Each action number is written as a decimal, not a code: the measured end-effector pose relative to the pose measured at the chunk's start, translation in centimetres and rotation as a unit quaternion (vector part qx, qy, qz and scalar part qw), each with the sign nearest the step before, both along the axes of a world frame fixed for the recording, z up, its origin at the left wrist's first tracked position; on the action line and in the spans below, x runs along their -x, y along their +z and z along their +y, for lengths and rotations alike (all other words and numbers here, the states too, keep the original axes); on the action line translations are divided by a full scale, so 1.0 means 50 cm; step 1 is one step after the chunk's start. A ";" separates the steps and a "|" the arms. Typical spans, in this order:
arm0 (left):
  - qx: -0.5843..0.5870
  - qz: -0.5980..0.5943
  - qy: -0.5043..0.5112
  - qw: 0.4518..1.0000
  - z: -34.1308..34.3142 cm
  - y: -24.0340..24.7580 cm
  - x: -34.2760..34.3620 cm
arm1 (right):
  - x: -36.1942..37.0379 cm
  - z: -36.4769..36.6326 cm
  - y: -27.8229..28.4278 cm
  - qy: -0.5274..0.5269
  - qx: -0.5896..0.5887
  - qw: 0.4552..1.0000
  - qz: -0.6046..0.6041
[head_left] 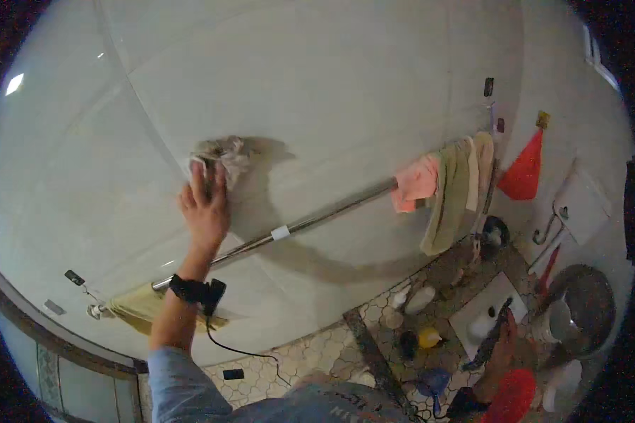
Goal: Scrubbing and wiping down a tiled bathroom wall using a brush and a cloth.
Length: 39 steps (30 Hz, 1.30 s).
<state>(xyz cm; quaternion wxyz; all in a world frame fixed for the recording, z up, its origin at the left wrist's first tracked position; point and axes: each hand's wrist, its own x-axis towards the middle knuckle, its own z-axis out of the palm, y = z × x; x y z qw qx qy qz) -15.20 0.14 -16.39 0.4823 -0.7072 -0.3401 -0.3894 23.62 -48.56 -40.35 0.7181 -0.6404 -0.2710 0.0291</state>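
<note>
Pale tiled wall (346, 92) in front of you, with a crumpled greyish cloth (231, 151) at your left hand (206, 208).
Glossy and wide, this wall fills most of your view, and the honeycomb-patterned floor (307, 361) lies below it. Across the wall, a metal towel rail (339, 211) rises from lower left to upper right, bearing a yellow-green towel (135, 304) at its left end and a pink towel (418, 182) toward its right. Your hands are well apart: the left, fingers spread, touches the cloth against the wall; the right hand (504, 345) is low, at a slim dark object (483, 352), but I cannot tell whether it grips this. The cloth lies above the rail, its longer side roughly crosswise, up and left from your right hand, so your left is much nearer.
</note>
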 end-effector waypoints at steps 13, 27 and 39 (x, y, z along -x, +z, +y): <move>0.128 0.264 -0.150 0.944 -0.024 -0.023 -0.248 | 0.063 -0.140 -0.054 -0.161 0.050 0.981 0.100; 0.137 0.242 -0.279 0.919 -0.008 -0.019 -0.299 | 0.154 -0.057 0.089 -0.143 0.198 0.962 -0.126; 0.045 0.331 -0.085 0.939 -0.028 0.089 0.189 | 0.070 0.187 0.083 -0.017 0.132 0.988 0.084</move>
